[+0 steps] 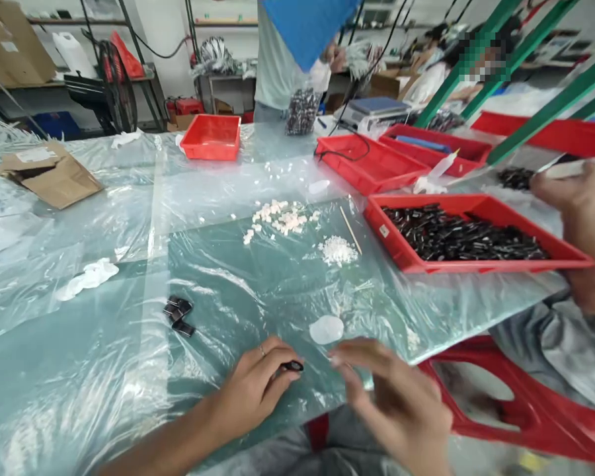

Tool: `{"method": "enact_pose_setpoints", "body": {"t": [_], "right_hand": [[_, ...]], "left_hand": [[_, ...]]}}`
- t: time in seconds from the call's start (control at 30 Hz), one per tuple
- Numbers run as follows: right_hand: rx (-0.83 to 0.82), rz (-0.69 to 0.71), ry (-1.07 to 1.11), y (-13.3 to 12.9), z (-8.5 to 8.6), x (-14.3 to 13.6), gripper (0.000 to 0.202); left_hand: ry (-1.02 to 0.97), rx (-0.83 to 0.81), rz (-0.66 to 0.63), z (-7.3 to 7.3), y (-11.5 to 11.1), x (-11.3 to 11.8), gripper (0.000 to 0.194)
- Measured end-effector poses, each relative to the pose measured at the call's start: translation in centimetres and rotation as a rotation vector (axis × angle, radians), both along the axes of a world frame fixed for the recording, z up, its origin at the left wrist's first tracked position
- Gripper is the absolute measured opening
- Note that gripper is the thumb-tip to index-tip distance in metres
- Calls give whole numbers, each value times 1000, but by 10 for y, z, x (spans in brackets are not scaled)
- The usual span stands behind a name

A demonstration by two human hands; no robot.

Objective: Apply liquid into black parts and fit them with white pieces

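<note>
My left hand (262, 380) is closed, pinching a small black plastic part (292, 365) between thumb and fingers; an oval end of it faces right. To its right, my right hand (394, 400) is blurred, its thumb and forefinger close together. Whatever may be between those fingertips is too small to make out. A round whitish patch (326, 329) lies just beyond the right hand. Several black parts (178, 315) sit in a small cluster to the left. Farther off are a pile of tiny white pieces (337, 251) and a looser spread of pale blocks (285, 217).
A thin wooden stick (350, 230) lies beside a red tray (476, 266) full of black parts. More red trays (211, 137) stand farther back. A torn cardboard box (54, 175) is at left. A co-worker's hand (572, 188) is at right, above a red stool (535, 416).
</note>
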State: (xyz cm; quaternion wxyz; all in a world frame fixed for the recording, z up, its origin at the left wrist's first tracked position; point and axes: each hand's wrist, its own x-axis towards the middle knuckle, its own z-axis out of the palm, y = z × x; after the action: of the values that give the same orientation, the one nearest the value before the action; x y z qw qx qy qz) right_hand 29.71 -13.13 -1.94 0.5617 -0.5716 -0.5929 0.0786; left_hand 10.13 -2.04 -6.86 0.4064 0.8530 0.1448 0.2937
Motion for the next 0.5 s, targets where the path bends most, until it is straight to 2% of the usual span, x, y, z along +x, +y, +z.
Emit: {"method": "enact_pose_setpoints", "body": {"t": [0.1,0.2,0.33,0.5], "right_hand": [[4,23,-64,-9,-12,-31,60],[-30,3,-54,-9,-26,-38,72],[-48,0,-85,-9,-32,-34,73],[-34,-3,-97,-8,-36,-37,64]], "left_hand": [[-3,-24,-23,6,-1,1,19],[2,-11,-32,12,-2,1,18],[-7,10,-41,13,-2,2,16],[-29,-35,-56,11,-4,3,17]]}}
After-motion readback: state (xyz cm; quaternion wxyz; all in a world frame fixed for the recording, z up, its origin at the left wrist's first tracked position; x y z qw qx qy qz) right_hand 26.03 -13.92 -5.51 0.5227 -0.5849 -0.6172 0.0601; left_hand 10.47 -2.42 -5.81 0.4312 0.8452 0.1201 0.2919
